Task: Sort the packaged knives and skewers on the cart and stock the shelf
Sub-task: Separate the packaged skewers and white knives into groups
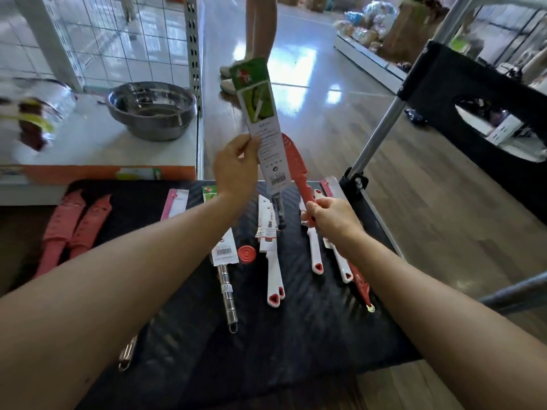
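Note:
My left hand [236,167] holds up a long packaged knife [262,122] with a green-and-white card sleeve, its dark handle hanging below. My right hand [328,216] grips a red-sheathed knife [297,167] by the handle, blade pointing up and away. Below both lies the black cart deck [296,327] with several packaged white-and-red handled knives [273,270], a steel-handled packaged tool [226,279], a small red round disc [247,253] and two pink-sheathed knives [71,229] at the left.
The white shelf [88,143] at the left carries a steel bowl [152,109] and a wrapped item [35,119]. A person's legs [257,39] stand ahead in the aisle. The cart's handle post [381,125] rises at right beside a black bin [473,113].

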The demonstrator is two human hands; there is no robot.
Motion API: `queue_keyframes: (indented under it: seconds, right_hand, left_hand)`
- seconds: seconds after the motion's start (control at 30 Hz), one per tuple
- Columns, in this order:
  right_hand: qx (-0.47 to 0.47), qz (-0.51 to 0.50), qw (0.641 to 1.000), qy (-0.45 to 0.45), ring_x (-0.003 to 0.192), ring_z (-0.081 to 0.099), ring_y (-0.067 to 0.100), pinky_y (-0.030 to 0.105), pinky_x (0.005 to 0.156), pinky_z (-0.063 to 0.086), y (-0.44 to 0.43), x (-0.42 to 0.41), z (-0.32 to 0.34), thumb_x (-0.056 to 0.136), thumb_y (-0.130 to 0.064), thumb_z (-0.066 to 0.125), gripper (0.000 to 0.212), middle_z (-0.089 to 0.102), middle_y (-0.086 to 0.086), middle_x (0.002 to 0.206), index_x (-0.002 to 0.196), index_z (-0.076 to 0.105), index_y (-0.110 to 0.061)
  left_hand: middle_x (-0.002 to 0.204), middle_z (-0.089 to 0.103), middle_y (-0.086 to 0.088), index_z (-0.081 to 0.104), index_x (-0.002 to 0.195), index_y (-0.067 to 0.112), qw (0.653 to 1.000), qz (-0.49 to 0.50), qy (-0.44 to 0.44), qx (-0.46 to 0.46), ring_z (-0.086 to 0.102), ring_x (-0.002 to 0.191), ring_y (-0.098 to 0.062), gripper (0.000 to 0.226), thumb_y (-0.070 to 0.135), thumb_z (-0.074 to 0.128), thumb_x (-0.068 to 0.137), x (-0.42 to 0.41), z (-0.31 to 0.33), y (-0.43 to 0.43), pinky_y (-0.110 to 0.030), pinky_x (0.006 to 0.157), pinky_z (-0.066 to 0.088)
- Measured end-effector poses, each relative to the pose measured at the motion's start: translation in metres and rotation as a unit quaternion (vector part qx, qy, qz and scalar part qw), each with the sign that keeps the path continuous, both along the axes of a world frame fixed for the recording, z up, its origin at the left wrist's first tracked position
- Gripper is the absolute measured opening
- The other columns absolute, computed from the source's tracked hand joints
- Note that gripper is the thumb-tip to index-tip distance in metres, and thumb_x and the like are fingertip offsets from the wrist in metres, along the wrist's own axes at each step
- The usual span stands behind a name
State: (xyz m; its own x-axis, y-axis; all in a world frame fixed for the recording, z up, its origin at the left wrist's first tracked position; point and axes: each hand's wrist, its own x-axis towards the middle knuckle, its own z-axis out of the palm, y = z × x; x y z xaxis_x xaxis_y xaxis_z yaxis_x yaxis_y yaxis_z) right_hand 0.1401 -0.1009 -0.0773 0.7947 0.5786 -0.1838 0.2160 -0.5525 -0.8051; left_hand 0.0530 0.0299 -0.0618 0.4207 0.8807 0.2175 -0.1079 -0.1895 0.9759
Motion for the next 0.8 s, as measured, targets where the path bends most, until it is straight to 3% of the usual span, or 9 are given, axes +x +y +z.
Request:
queue_keyframes:
  seconds: [0.1, 0.23, 0.37, 0.47, 0.53, 0.6, 0.7, 0.8]
  right_hand:
    - [0.031, -0.009, 0.999, 0.028, 0.066, 0.055, 0.014, 0.029, 0.067, 0.045, 0.013, -0.011, 0.003, 0.095, -0.018, 0.050, 0.017, 0.063, -0.003, 0.070, 0.091, 0.066, -0.014]
    - [0.028, -0.006, 0.999, 0.018, 0.072, 0.057, 0.017, 0.032, 0.070, 0.044, 0.021, -0.021, 0.006, 0.095, -0.021, 0.050, 0.027, 0.068, 0.003, 0.080, 0.070, 0.061, -0.017]
    - [0.066, -0.006, 0.998, 0.019, 0.063, 0.056, 0.008, 0.020, 0.060, 0.043, 0.026, -0.029, 0.012, 0.096, -0.020, 0.050, 0.017, 0.067, 0.003, 0.082, 0.090, 0.065, -0.016]
    - [0.077, -0.008, 0.997, 0.026, 0.063, 0.056, 0.006, 0.018, 0.054, 0.038, 0.033, -0.034, 0.014, 0.097, -0.020, 0.049, 0.021, 0.067, 0.001, 0.083, 0.108, 0.064, -0.011]
    - [0.073, -0.008, 0.997, 0.035, 0.064, 0.056, 0.007, 0.019, 0.056, 0.039, 0.038, -0.039, 0.015, 0.097, -0.020, 0.049, 0.023, 0.067, 0.002, 0.085, 0.111, 0.064, -0.010]
    - [0.067, -0.001, 0.997, 0.046, 0.064, 0.056, 0.008, 0.020, 0.058, 0.042, 0.041, -0.044, 0.015, 0.097, -0.020, 0.049, 0.018, 0.067, 0.003, 0.085, 0.103, 0.065, -0.013]
    - [0.050, 0.018, 0.997, 0.053, 0.069, 0.058, 0.012, 0.029, 0.072, 0.048, 0.047, -0.050, 0.015, 0.097, -0.020, 0.048, 0.020, 0.067, 0.003, 0.085, 0.088, 0.065, -0.014]
    - [0.031, 0.032, 0.997, 0.060, 0.075, 0.059, 0.015, 0.034, 0.079, 0.048, 0.052, -0.055, 0.011, 0.097, -0.021, 0.049, 0.019, 0.067, 0.003, 0.083, 0.095, 0.065, -0.012]
  left_hand:
    - [0.100, 0.066, -0.003, 0.060, 0.094, 0.015, 0.999, -0.004, -0.010, -0.036, 0.066, 0.099, -0.025, 0.013, 0.021, 0.048, 0.097, -0.010, 0.005, 0.003, -0.034, 0.087, 0.056]
    - [0.105, 0.066, -0.010, 0.059, 0.097, 0.011, 0.997, -0.018, -0.028, -0.070, 0.067, 0.099, -0.028, 0.014, 0.019, 0.048, 0.097, -0.020, 0.014, 0.010, -0.039, 0.085, 0.057]
    - [0.106, 0.066, -0.013, 0.059, 0.096, 0.010, 0.996, 0.002, -0.043, -0.075, 0.067, 0.099, -0.029, 0.014, 0.019, 0.048, 0.097, -0.030, 0.022, 0.019, -0.040, 0.084, 0.058]
    - [0.102, 0.067, -0.011, 0.061, 0.096, 0.010, 0.995, 0.020, -0.035, -0.091, 0.068, 0.096, -0.028, 0.014, 0.019, 0.049, 0.097, -0.039, 0.022, 0.029, -0.041, 0.082, 0.058]
    - [0.099, 0.067, -0.010, 0.062, 0.095, 0.009, 0.994, 0.023, -0.030, -0.102, 0.068, 0.093, -0.029, 0.015, 0.019, 0.050, 0.096, -0.048, 0.022, 0.034, -0.040, 0.078, 0.059]
    - [0.099, 0.068, -0.010, 0.063, 0.094, 0.009, 0.994, 0.015, -0.012, -0.105, 0.069, 0.093, -0.029, 0.016, 0.020, 0.051, 0.096, -0.056, 0.020, 0.038, -0.041, 0.077, 0.059]
    - [0.099, 0.068, -0.008, 0.065, 0.094, 0.010, 0.994, 0.018, 0.049, -0.097, 0.069, 0.091, -0.027, 0.017, 0.022, 0.053, 0.095, -0.066, 0.018, 0.044, -0.039, 0.076, 0.060]
    - [0.103, 0.069, -0.011, 0.064, 0.089, 0.011, 0.987, 0.005, 0.099, -0.126, 0.069, 0.091, -0.027, 0.016, 0.021, 0.053, 0.095, -0.073, 0.009, 0.045, -0.041, 0.075, 0.060]
